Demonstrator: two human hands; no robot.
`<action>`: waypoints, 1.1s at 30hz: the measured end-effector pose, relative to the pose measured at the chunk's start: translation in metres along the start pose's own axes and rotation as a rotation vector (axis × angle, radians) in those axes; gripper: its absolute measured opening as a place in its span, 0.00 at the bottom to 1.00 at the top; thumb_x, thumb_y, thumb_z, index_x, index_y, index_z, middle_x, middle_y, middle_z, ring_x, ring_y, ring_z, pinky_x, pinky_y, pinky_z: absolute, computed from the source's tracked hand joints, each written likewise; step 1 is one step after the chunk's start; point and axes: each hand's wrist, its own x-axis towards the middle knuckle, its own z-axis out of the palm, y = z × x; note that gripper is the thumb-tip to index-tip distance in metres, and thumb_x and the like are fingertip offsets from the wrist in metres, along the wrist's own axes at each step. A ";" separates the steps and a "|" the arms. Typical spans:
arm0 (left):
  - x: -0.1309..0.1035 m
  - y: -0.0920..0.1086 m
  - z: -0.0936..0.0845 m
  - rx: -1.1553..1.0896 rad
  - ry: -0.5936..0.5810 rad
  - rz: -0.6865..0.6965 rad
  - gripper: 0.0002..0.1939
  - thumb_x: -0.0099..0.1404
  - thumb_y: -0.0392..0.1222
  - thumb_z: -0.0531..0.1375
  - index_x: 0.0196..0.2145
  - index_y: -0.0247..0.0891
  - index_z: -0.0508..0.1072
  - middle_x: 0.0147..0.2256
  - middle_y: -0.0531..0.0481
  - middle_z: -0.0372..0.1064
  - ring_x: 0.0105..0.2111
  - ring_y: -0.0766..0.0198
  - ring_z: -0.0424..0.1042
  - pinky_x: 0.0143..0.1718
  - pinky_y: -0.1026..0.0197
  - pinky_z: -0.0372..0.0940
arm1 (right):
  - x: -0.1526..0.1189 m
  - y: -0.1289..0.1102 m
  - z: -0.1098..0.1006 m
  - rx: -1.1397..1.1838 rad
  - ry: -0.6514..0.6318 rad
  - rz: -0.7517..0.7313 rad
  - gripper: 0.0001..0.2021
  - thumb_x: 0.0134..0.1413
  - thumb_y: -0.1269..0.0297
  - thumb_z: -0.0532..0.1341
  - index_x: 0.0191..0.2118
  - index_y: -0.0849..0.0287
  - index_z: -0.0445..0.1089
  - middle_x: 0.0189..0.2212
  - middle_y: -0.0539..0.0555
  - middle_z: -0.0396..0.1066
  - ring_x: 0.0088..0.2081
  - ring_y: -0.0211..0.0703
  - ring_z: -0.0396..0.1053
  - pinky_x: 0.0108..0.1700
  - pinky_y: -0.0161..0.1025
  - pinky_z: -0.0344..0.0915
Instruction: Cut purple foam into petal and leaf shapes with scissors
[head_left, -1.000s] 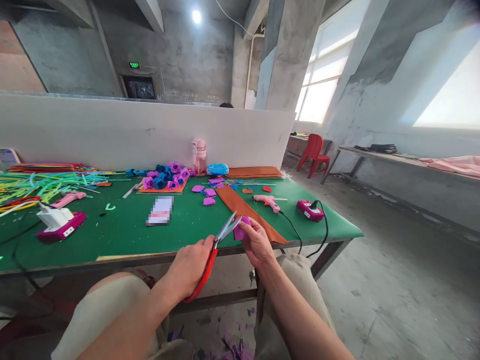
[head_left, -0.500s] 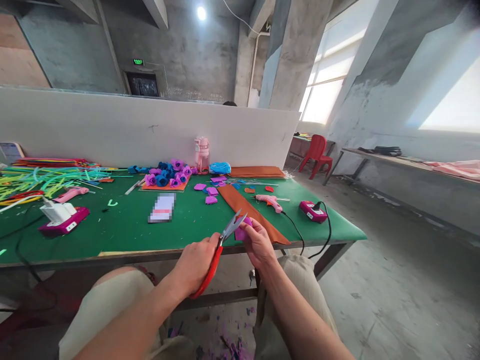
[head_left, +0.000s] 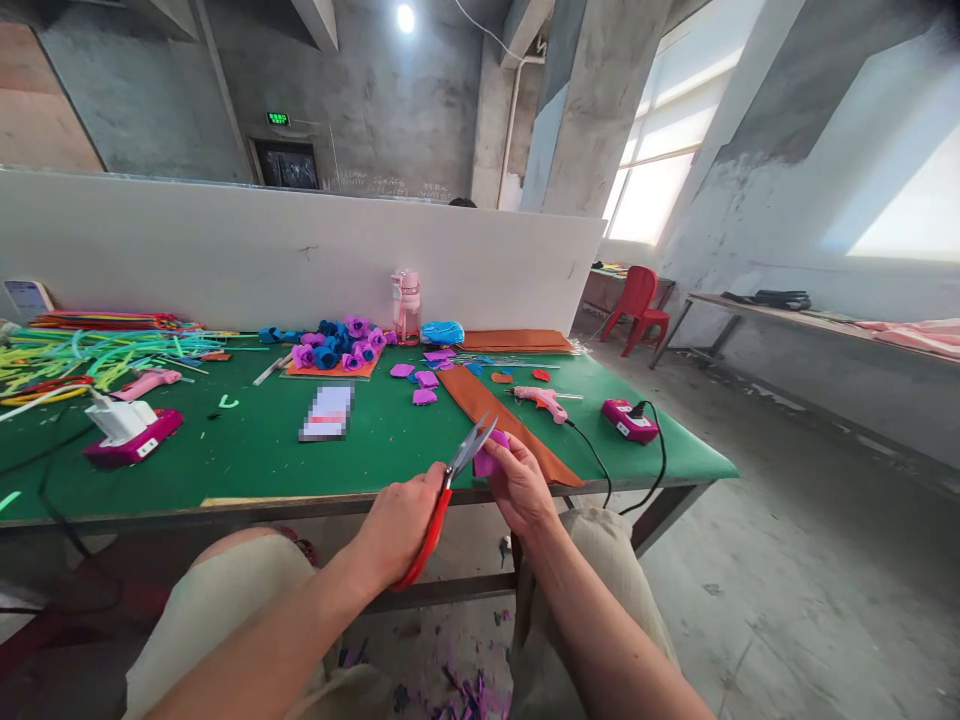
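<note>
My left hand point(head_left: 401, 525) is wrapped round the red handles of the scissors point(head_left: 431, 540), whose blades stand slightly apart and point up and right. Between the fingertips of my right hand point(head_left: 523, 483) is a piece of purple paper point(head_left: 489, 458), right beside the blades. Both hands are just over the front edge of the green table point(head_left: 405, 450). Behind them an orange-brown paper strip point(head_left: 517, 430) lies slantwise. Several cut purple pieces point(head_left: 425, 397) rest on the table beyond the scissors.
A pink glue gun point(head_left: 541, 402) and a corded purple power block point(head_left: 628, 422) are at the right. Purple and blue paper flowers point(head_left: 337, 345) sit near a pink bottle point(head_left: 407, 305). Pipe cleaners point(head_left: 97, 350) and another power block point(head_left: 135, 440) are at the left.
The scissor blades have closed somewhat and now stand nearer together beside the purple paper. The view has shifted slightly; both hands keep their holds.
</note>
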 end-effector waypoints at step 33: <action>-0.001 0.005 -0.008 0.037 -0.027 -0.022 0.13 0.61 0.29 0.47 0.43 0.37 0.60 0.29 0.46 0.73 0.30 0.53 0.75 0.26 0.61 0.63 | 0.002 -0.001 -0.005 -0.021 -0.023 -0.007 0.09 0.38 0.61 0.70 0.27 0.58 0.74 0.21 0.47 0.69 0.23 0.33 0.62 0.27 0.31 0.59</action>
